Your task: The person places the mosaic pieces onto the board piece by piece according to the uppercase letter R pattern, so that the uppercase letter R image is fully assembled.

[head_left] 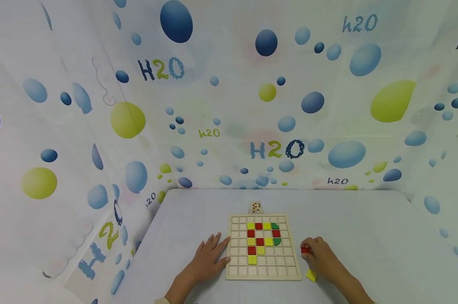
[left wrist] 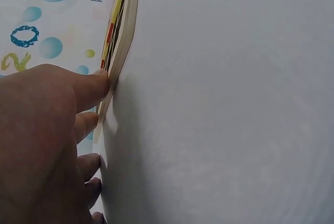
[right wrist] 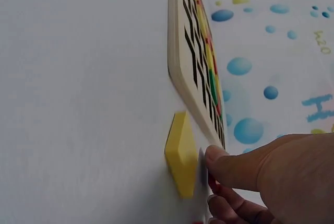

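Observation:
A square wooden grid board (head_left: 265, 278) lies on the white table, with red, yellow and green tiles set in some cells, forming a P-like shape. My left hand (head_left: 210, 259) rests flat at the board's left side, fingers spread. In the left wrist view, the thumb (left wrist: 94, 88) touches the board's edge (left wrist: 123, 46). Right of the board, my right hand (head_left: 322, 258) pinches a red tile (head_left: 305, 250) between thumb and fingers. The fingers partly hide this red tile (right wrist: 213, 183) in the right wrist view. A loose yellow tile (head_left: 311, 275) lies just below that hand.
A small pattern card (head_left: 256, 207) lies just beyond the board's far edge. White curtains (head_left: 229, 97) printed with bubbles and H2O lettering stand behind the table (head_left: 350, 223) and at its sides. A bit of red shows at the bottom edge of the right wrist view.

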Motion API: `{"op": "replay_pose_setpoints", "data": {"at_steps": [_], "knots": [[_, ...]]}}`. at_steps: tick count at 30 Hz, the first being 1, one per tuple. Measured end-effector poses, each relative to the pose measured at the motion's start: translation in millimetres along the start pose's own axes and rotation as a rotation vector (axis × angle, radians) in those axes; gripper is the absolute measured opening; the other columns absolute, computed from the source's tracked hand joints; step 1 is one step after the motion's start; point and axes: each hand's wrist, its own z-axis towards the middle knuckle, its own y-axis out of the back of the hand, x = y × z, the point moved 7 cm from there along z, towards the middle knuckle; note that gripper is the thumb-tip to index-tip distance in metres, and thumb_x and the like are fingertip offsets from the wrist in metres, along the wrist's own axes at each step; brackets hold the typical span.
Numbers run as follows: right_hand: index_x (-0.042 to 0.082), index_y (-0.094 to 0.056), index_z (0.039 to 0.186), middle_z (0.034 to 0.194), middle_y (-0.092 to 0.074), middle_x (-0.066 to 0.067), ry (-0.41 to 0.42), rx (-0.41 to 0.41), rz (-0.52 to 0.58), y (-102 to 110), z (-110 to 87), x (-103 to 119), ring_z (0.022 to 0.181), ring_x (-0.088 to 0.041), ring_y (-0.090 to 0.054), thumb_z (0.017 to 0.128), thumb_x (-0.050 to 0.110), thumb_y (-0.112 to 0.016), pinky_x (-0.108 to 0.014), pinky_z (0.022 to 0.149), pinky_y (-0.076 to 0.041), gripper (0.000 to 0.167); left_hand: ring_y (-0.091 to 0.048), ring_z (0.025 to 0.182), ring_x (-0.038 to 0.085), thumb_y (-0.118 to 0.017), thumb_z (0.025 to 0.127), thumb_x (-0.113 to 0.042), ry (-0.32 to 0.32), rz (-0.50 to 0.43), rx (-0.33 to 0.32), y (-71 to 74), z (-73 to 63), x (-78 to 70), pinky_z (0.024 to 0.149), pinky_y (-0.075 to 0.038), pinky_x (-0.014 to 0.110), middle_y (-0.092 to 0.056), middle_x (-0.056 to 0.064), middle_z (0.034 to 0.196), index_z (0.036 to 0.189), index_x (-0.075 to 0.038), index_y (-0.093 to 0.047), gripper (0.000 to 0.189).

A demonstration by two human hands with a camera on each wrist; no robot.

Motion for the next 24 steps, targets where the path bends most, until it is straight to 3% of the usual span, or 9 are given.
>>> {"op": "replay_pose_setpoints", "data": {"at_steps": [7, 13, 17, 24], "knots": [[0.014, -0.068, 0.111, 0.105, -0.057, -0.002, 0.021, 0.009, 0.078, -11, 2.6, 28, 0.092, -0.014, -0.052, 0.093, 0.012, -0.081, -0.031, 0.081, -0.054, 0.023, -0.024, 0.158, 0.049, -0.059, 0.106, -0.047, 0.006, 0.006, -0.001, -0.1, 1.2, 0.6, 0.121, -0.017, 0.076, -0.030, 0.024, 0.170, 0.163, -0.016, -0.042, 0.067], [0.018, -0.065, 0.111, 0.100, -0.058, 0.004, 0.087, 0.021, 0.041, -31, 3.7, 55, 0.093, -0.014, -0.051, 0.091, 0.019, -0.084, -0.035, 0.083, -0.049, 0.028, -0.024, 0.158, 0.049, -0.058, 0.107, -0.048, 0.011, 0.008, 0.002, -2.4, 3.0, 2.7, 0.122, -0.017, 0.075, -0.030, 0.023, 0.171, 0.163, -0.016, -0.042, 0.067], [0.021, -0.066, 0.103, 0.092, -0.057, 0.009, 0.146, 0.024, 0.004, -41, 0.9, 70, 0.089, -0.012, -0.050, 0.089, 0.021, -0.086, -0.037, 0.078, -0.039, 0.024, -0.024, 0.158, 0.048, -0.058, 0.106, -0.050, 0.015, 0.023, 0.010, -4.8, 3.5, 4.4, 0.123, -0.017, 0.075, -0.030, 0.021, 0.171, 0.163, -0.017, -0.042, 0.067], [0.025, -0.068, 0.094, 0.092, -0.057, 0.013, 0.230, 0.011, 0.039, -43, -3.9, 82, 0.090, -0.011, -0.051, 0.088, 0.020, -0.086, -0.037, 0.078, -0.037, 0.020, -0.025, 0.158, 0.047, -0.060, 0.106, -0.049, 0.017, 0.039, 0.000, -4.6, 3.1, 5.2, 0.123, -0.018, 0.074, -0.030, 0.021, 0.171, 0.163, -0.018, -0.042, 0.068]]}}
